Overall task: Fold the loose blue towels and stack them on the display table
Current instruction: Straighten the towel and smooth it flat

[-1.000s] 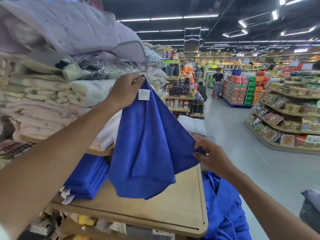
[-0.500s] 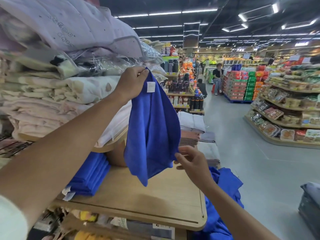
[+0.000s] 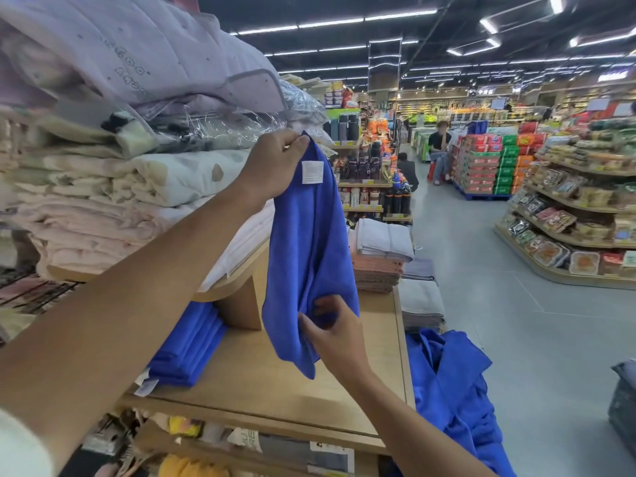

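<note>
In the middle of the frame a blue towel [image 3: 306, 256] hangs lengthwise above the wooden surface [image 3: 275, 387], gathered into a narrow drape; whether its lowest tip touches the boards cannot be told. The left hand [image 3: 275, 163], reaching up from the lower left, pinches the towel's top corner. Its fingers [image 3: 292, 141] are curled tight on the cloth just above a small white label [image 3: 312, 172] sewn near the edge. The right hand [image 3: 332, 333], coming in from the lower right, grips the towel low down, with its fingers [image 3: 325, 302] and thumb closed on a bunch of fabric. Left of the hanging towel, a stack of folded blue towels [image 3: 187, 346] lies on the surface, tucked partly under a raised wooden shelf [image 3: 241, 290], with white tags showing at its near corner. Off the right edge of the surface, in the lower right of the frame, a heap of loose blue towels [image 3: 451, 383] lies crumpled below the surface's edge. The upper left is filled with piled bedding [image 3: 137, 63] in lilac, cream and pale pink, some of it in clear plastic. Behind the held towel, at the far end of the surface, sit folded grey and pink towels [image 3: 378, 256]. Along the right side of the frame run curved shelves of packaged food [image 3: 568, 218]. Far up the grey aisle a seated person [image 3: 438, 149] is beside stacked red and green boxes [image 3: 495, 163].
</note>
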### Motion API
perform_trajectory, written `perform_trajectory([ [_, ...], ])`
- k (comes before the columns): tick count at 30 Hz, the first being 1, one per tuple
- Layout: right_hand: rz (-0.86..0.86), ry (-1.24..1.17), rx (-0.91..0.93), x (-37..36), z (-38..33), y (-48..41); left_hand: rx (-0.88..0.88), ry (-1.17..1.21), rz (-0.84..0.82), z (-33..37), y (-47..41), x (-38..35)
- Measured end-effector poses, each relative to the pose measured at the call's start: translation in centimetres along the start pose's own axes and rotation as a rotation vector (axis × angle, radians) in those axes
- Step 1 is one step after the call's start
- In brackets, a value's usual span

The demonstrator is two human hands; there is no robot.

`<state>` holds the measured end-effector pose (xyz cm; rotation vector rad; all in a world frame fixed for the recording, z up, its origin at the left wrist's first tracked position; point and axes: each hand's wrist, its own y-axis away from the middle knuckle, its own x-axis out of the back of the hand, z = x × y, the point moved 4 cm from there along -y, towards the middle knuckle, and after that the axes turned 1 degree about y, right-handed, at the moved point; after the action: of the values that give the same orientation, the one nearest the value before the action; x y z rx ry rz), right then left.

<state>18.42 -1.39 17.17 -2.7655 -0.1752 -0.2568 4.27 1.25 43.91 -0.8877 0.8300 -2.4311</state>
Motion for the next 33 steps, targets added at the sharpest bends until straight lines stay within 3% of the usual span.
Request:
perform_trajectory([
  [19, 0.053, 0.295, 0.004, -0.2, 1.5, 0.2, 0.001, 0.032, -0.015, 0.4, 1.4, 0.8],
  [27, 0.098, -0.010, -0.022, 3.8, 2.5, -0.8, 0.017, -0.009, 0.058, -1.0, 2.3, 3.6],
  [33, 0.028, 0.002, 0.079, 10.5, 0.9, -3.0, -0.046, -0.098, 0.127, -1.9, 5.6, 6.6],
])
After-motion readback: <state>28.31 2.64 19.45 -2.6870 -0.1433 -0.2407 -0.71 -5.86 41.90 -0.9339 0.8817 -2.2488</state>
